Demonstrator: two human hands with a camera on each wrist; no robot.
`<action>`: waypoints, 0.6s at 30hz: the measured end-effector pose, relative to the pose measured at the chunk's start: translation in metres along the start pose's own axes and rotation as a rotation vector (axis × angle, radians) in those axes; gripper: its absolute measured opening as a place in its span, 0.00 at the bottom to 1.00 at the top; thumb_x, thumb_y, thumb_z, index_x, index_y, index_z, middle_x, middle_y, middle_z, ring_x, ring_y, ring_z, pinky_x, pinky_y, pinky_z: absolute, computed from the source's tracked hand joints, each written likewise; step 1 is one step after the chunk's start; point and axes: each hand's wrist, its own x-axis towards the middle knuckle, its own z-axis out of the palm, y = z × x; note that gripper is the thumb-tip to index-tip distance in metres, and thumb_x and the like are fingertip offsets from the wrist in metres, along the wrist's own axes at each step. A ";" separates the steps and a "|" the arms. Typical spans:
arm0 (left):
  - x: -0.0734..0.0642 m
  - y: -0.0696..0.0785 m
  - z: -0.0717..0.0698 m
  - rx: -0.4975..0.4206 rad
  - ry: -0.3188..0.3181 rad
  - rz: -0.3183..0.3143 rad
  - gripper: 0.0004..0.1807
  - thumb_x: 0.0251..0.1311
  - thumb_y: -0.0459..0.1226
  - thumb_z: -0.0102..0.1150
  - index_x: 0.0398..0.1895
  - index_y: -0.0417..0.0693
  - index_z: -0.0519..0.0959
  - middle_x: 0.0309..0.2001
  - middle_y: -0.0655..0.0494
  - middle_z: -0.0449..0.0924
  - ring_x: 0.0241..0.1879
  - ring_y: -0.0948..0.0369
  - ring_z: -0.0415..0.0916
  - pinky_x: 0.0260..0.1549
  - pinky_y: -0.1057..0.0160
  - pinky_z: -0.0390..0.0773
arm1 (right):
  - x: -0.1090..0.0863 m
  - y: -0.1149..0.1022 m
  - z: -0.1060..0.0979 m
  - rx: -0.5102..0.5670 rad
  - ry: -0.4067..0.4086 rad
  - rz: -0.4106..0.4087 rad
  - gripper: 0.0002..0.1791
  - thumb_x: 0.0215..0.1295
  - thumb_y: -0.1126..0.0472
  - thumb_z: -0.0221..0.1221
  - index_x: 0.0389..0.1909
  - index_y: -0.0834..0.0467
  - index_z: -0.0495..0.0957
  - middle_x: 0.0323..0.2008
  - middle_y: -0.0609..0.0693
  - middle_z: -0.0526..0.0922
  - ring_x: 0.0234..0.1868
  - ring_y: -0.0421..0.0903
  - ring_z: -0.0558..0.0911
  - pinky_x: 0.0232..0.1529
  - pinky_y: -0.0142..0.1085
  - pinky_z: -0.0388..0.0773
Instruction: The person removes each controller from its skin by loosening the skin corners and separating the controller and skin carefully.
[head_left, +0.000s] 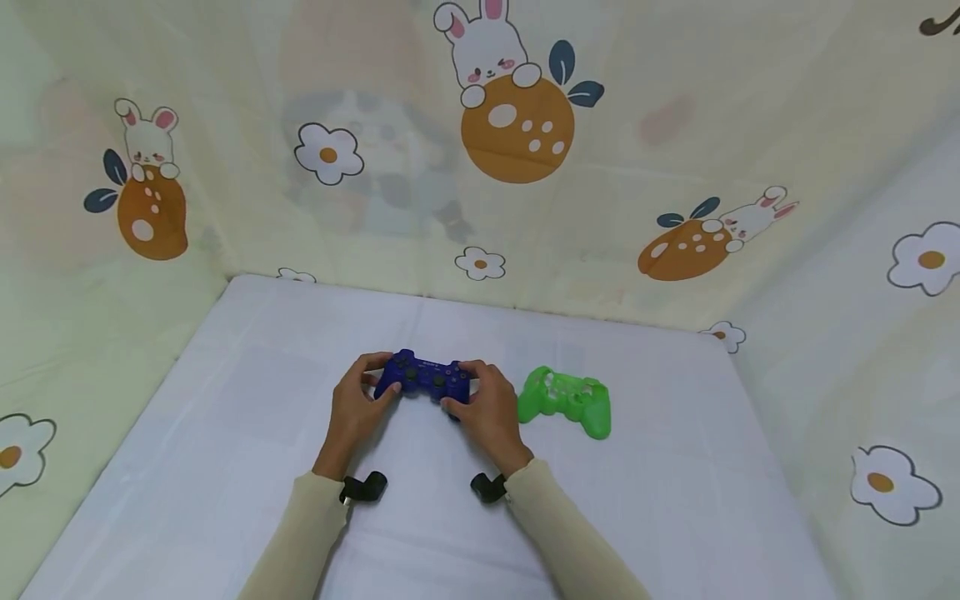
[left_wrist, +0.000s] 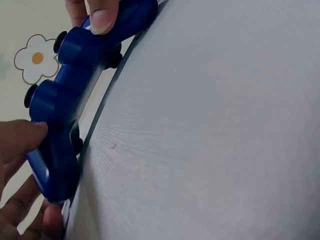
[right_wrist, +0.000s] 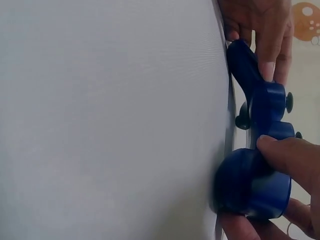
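Observation:
A dark blue game controller [head_left: 425,379] is held between both hands, its buttons and sticks facing up in the head view. My left hand [head_left: 360,408] grips its left handle, and the left wrist view shows the thumb [left_wrist: 25,137] on the blue shell. The other handle is gripped by my right hand [head_left: 487,408]; in the right wrist view its thumb [right_wrist: 285,152] lies across the controller [right_wrist: 267,107]. Just right of that hand, a bright green controller-shaped cover [head_left: 566,398] with cut-out holes lies on the table.
A white cloth covers the table [head_left: 637,517]. Behind and beside it hang cream curtains [head_left: 390,250] printed with rabbits, orange fruit and flowers. Each wrist carries a small black camera mount, the left mount [head_left: 365,487] and the right mount [head_left: 488,488] facing inward.

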 end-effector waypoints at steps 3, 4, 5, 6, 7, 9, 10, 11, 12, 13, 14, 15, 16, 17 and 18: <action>0.004 -0.003 0.000 -0.046 -0.018 -0.018 0.29 0.65 0.34 0.73 0.69 0.54 0.77 0.64 0.49 0.83 0.49 0.52 0.79 0.40 0.68 0.74 | 0.003 0.002 0.001 0.004 0.003 -0.005 0.36 0.52 0.54 0.83 0.63 0.50 0.82 0.51 0.51 0.85 0.32 0.39 0.80 0.38 0.36 0.78; 0.005 -0.003 0.000 -0.054 -0.021 -0.017 0.30 0.65 0.34 0.73 0.69 0.54 0.77 0.64 0.48 0.82 0.49 0.52 0.78 0.41 0.68 0.73 | 0.005 0.002 0.001 0.003 0.002 -0.008 0.36 0.53 0.54 0.83 0.64 0.50 0.82 0.51 0.52 0.85 0.32 0.40 0.80 0.38 0.36 0.79; 0.007 -0.004 0.000 -0.059 -0.023 -0.018 0.30 0.65 0.34 0.73 0.69 0.55 0.76 0.64 0.48 0.82 0.49 0.52 0.78 0.41 0.68 0.73 | 0.006 0.002 0.001 0.000 0.002 -0.012 0.36 0.53 0.53 0.83 0.64 0.50 0.82 0.51 0.52 0.85 0.32 0.40 0.80 0.39 0.36 0.79; 0.008 -0.004 0.000 -0.060 -0.024 -0.017 0.31 0.65 0.34 0.73 0.70 0.55 0.76 0.64 0.48 0.82 0.49 0.53 0.78 0.41 0.68 0.72 | 0.007 0.002 0.001 -0.002 0.002 -0.014 0.36 0.52 0.54 0.83 0.64 0.50 0.82 0.51 0.52 0.85 0.32 0.40 0.80 0.39 0.37 0.79; 0.010 -0.005 0.000 -0.060 -0.027 -0.023 0.31 0.64 0.34 0.73 0.70 0.55 0.76 0.65 0.48 0.82 0.49 0.53 0.78 0.41 0.68 0.72 | 0.008 0.002 0.001 -0.008 0.000 -0.014 0.36 0.52 0.53 0.83 0.63 0.50 0.82 0.51 0.52 0.85 0.32 0.40 0.80 0.40 0.37 0.78; 0.011 -0.005 0.001 -0.061 -0.026 -0.024 0.31 0.64 0.33 0.73 0.70 0.55 0.76 0.65 0.48 0.82 0.49 0.53 0.78 0.42 0.67 0.72 | 0.010 0.003 0.001 -0.024 -0.007 -0.013 0.36 0.53 0.53 0.83 0.63 0.50 0.81 0.51 0.52 0.85 0.32 0.40 0.80 0.40 0.37 0.78; 0.011 -0.006 0.002 -0.058 -0.026 -0.024 0.32 0.64 0.34 0.74 0.70 0.55 0.76 0.65 0.48 0.83 0.49 0.53 0.78 0.42 0.67 0.73 | 0.010 0.003 0.001 -0.032 -0.012 -0.013 0.36 0.53 0.53 0.82 0.63 0.50 0.81 0.50 0.52 0.85 0.32 0.40 0.80 0.40 0.36 0.78; 0.010 -0.006 0.002 -0.054 -0.026 -0.025 0.32 0.64 0.34 0.74 0.71 0.54 0.75 0.65 0.48 0.83 0.49 0.52 0.78 0.42 0.67 0.73 | 0.010 0.004 0.001 -0.041 -0.016 -0.015 0.36 0.54 0.53 0.82 0.64 0.50 0.81 0.50 0.52 0.85 0.32 0.40 0.79 0.39 0.36 0.78; 0.010 -0.008 0.002 -0.050 -0.026 -0.024 0.33 0.64 0.35 0.74 0.72 0.54 0.75 0.65 0.47 0.83 0.49 0.52 0.79 0.43 0.66 0.74 | 0.008 0.004 0.001 -0.050 -0.021 -0.020 0.36 0.54 0.52 0.82 0.65 0.50 0.80 0.49 0.52 0.85 0.33 0.40 0.80 0.39 0.37 0.78; 0.008 -0.009 0.003 -0.049 -0.023 -0.028 0.33 0.65 0.37 0.73 0.72 0.53 0.74 0.65 0.48 0.82 0.50 0.52 0.79 0.44 0.65 0.74 | 0.006 0.005 0.002 -0.062 -0.025 -0.026 0.36 0.56 0.51 0.81 0.66 0.50 0.79 0.49 0.53 0.85 0.33 0.41 0.80 0.39 0.38 0.78; 0.007 -0.010 0.003 -0.058 -0.016 -0.033 0.33 0.65 0.38 0.73 0.73 0.53 0.73 0.65 0.47 0.82 0.51 0.52 0.79 0.45 0.64 0.75 | 0.004 0.005 0.002 -0.077 -0.027 -0.036 0.37 0.57 0.50 0.80 0.67 0.49 0.79 0.50 0.53 0.85 0.35 0.43 0.81 0.41 0.40 0.78; 0.005 -0.012 0.002 -0.062 -0.009 -0.037 0.34 0.66 0.40 0.72 0.75 0.52 0.72 0.66 0.47 0.81 0.53 0.52 0.78 0.47 0.62 0.76 | 0.001 0.005 0.002 -0.094 -0.027 -0.049 0.37 0.59 0.49 0.78 0.69 0.49 0.78 0.52 0.54 0.86 0.39 0.46 0.83 0.45 0.42 0.80; 0.003 -0.013 0.002 -0.067 -0.002 -0.042 0.35 0.67 0.42 0.71 0.76 0.52 0.70 0.67 0.46 0.79 0.55 0.51 0.77 0.49 0.59 0.77 | -0.002 0.006 0.002 -0.108 -0.024 -0.066 0.37 0.61 0.47 0.77 0.71 0.49 0.76 0.55 0.55 0.85 0.44 0.49 0.84 0.49 0.46 0.80; 0.002 -0.013 0.002 -0.066 0.007 -0.049 0.37 0.68 0.44 0.71 0.77 0.51 0.68 0.69 0.46 0.77 0.58 0.50 0.75 0.52 0.56 0.77 | -0.005 0.007 0.002 -0.126 -0.019 -0.085 0.38 0.63 0.46 0.75 0.72 0.49 0.75 0.58 0.56 0.85 0.49 0.52 0.84 0.53 0.49 0.79; -0.001 -0.012 0.002 -0.056 0.024 -0.038 0.38 0.69 0.45 0.70 0.78 0.49 0.66 0.70 0.43 0.75 0.61 0.48 0.73 0.56 0.52 0.76 | -0.008 0.007 0.000 -0.146 -0.015 -0.105 0.39 0.65 0.44 0.73 0.74 0.50 0.74 0.62 0.57 0.83 0.54 0.55 0.83 0.58 0.52 0.77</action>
